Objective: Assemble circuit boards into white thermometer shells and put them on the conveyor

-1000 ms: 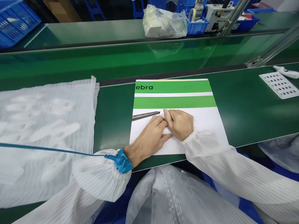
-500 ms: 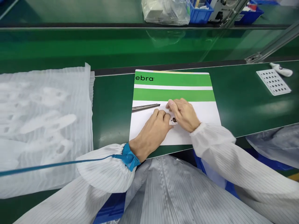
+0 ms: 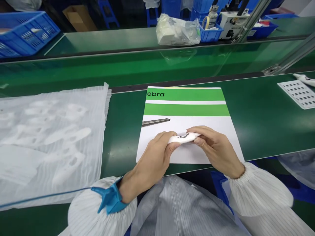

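A slim white handheld device (image 3: 182,138) with dark markings on its upper face is held between both hands, lying nearly level over the sheet. My left hand (image 3: 159,149) is closed around its left end, thumb along the near side. At the narrower right end, my right hand (image 3: 215,146) pinches it between thumb and fingers. Beneath is a white sheet (image 3: 197,155) with green bands and the letters "ebra". A dark pointed shape (image 3: 156,122) like tweezer tips shows at its left edge; I cannot tell whether it is printed.
Several white pieces lie beneath translucent wrapping (image 3: 98,131) at left. On the right are a white perforated tray (image 3: 297,93) and another white device (image 3: 305,79). A blue cord (image 3: 49,195) runs from my left wristband. A shelf behind carries a plastic bag (image 3: 178,31) and blue baskets (image 3: 29,32).
Both hands have come nearer my body and apart, and the device now shows lengthwise between them. The camera view has tilted up, showing more beyond the shelf.
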Demonstrator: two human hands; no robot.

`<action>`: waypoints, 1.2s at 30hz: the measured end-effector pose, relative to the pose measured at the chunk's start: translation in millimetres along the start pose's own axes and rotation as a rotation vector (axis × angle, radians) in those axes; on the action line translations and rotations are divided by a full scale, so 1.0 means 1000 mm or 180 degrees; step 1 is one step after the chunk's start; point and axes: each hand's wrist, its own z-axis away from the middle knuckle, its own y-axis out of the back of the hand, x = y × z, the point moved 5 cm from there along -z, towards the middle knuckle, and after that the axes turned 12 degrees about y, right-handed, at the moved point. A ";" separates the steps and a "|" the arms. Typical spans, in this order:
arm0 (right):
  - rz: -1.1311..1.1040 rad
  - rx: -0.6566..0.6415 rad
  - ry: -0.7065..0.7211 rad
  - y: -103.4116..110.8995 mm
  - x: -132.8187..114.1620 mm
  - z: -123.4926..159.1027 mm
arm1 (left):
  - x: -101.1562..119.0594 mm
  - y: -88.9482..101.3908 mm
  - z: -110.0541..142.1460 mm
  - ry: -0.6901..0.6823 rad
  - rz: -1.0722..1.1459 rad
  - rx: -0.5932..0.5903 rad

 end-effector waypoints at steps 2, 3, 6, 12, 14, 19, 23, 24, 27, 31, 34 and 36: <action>0.0019 0.0062 -0.0001 0.000 0.001 0.003 | -0.001 -0.003 0.001 -0.0004 -0.0125 0.0183; 0.0010 0.0098 0.0024 0.000 0.001 0.005 | -0.002 -0.004 0.001 -0.0031 -0.0191 0.0283; -0.0058 0.0184 0.0093 0.000 0.000 0.008 | -0.001 -0.006 0.001 -0.0171 -0.0355 0.0542; -0.0748 0.0238 -0.0332 -0.003 0.005 0.014 | 0.008 -0.009 0.006 -0.0292 -0.0258 0.1050; -0.1337 0.0184 -0.0794 -0.008 0.011 0.018 | 0.014 -0.008 0.008 -0.0214 -0.0005 0.1215; -0.2567 0.0082 -0.1416 -0.021 0.014 0.026 | 0.033 -0.012 0.008 -0.0361 0.0589 0.1264; -0.2799 0.0008 -0.1389 -0.026 0.014 0.025 | 0.041 -0.015 0.010 -0.0589 0.0769 0.1299; -0.2843 0.0041 -0.1373 -0.027 0.014 0.025 | 0.043 -0.015 0.011 -0.0634 0.0787 0.1310; -0.3020 0.0073 -0.1324 -0.029 0.016 0.026 | 0.046 -0.016 0.015 -0.0791 0.0813 0.1323; -0.2872 0.0267 -0.1339 -0.025 0.017 0.027 | 0.047 -0.013 0.018 -0.0768 0.0784 0.1328; -0.2427 0.0823 -0.1411 -0.009 0.018 0.025 | 0.034 -0.012 0.012 -0.0148 0.0964 0.1155; -0.2216 0.1131 -0.1387 0.002 0.016 0.022 | 0.023 -0.019 0.006 0.0474 0.1393 0.0710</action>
